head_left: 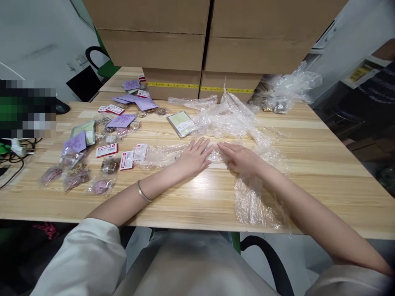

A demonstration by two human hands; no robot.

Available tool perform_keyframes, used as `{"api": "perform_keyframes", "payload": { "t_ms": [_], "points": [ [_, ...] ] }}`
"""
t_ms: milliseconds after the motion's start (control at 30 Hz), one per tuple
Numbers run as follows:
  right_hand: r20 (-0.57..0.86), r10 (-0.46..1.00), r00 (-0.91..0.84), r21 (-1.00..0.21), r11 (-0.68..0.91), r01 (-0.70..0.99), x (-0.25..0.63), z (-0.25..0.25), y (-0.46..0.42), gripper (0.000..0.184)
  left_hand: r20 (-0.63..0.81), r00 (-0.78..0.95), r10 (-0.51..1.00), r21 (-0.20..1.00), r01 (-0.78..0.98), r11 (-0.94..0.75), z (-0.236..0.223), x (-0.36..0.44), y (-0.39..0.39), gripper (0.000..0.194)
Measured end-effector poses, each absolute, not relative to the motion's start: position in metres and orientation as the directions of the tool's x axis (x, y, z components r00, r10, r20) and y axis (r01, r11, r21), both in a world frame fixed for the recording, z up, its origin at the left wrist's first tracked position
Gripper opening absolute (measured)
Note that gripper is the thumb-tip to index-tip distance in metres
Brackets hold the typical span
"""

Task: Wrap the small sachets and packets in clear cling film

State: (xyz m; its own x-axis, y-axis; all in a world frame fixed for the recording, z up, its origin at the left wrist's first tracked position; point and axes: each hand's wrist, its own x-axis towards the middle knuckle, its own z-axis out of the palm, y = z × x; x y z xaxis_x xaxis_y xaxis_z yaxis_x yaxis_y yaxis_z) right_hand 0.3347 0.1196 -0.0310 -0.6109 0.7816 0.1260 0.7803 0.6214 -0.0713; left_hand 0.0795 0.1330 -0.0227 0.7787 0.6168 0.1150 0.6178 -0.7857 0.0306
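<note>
A long strip of clear plastic bubble wrap lies flat across the middle of the table. My left hand rests on it with fingers spread and stretched out. Just to its right, my right hand presses down on the same strip, fingers extended and palm down. Red-and-white tags touch the strip's left end. More crumpled clear wrap spreads behind my hands, and another loose piece hangs down below my right wrist. A flat silver-and-green packet lies behind my left hand.
Several small bagged items, purple packets and labelled cards cover the left side of the table. Big cardboard boxes stand along the back. A bundle of clear plastic bags sits at the back right. A mouse lies far left.
</note>
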Motion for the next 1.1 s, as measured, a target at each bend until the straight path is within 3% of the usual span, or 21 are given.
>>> {"api": "perform_keyframes", "payload": {
  "t_ms": [167,333,500,633,700,800,967,1100],
  "points": [
    [0.176,0.773,-0.609,0.195,0.579,0.792,0.333,-0.031,0.131,0.036,0.090,0.766,0.636,-0.001,0.639,-0.769,-0.040,0.084,0.135,0.054],
    [0.341,0.742,-0.578,0.273,0.510,0.816,0.318,-0.024,0.122,0.036,0.129,0.770,0.625,-0.012,0.632,-0.775,-0.043,0.082,0.132,0.053],
    [0.442,0.611,-0.657,0.132,0.680,0.721,0.290,-0.036,0.117,0.042,0.167,0.811,0.560,-0.040,0.573,-0.818,-0.048,0.083,0.134,0.046],
    [0.630,0.680,-0.375,-0.143,0.576,0.805,0.276,-0.048,0.120,0.061,0.172,0.837,0.520,0.010,0.526,-0.850,-0.053,0.081,0.136,0.041],
    [0.615,0.757,-0.218,-0.333,0.501,0.799,0.272,-0.050,0.120,0.074,0.216,0.811,0.544,0.087,0.539,-0.838,-0.055,0.081,0.136,0.046],
    [0.469,0.853,-0.227,-0.528,0.478,0.702,0.269,-0.049,0.117,0.057,0.232,0.766,0.599,0.217,0.560,-0.800,-0.055,0.083,0.136,0.062],
    [0.376,0.799,-0.470,-0.565,0.599,0.567,0.264,-0.047,0.115,0.053,0.101,0.771,0.629,0.413,0.542,-0.731,-0.048,0.081,0.138,0.040],
    [0.329,0.803,-0.496,-0.540,0.591,0.599,0.261,-0.048,0.117,0.051,0.319,0.739,0.593,0.378,0.475,-0.795,-0.027,0.062,0.139,0.035]
  ]
}}
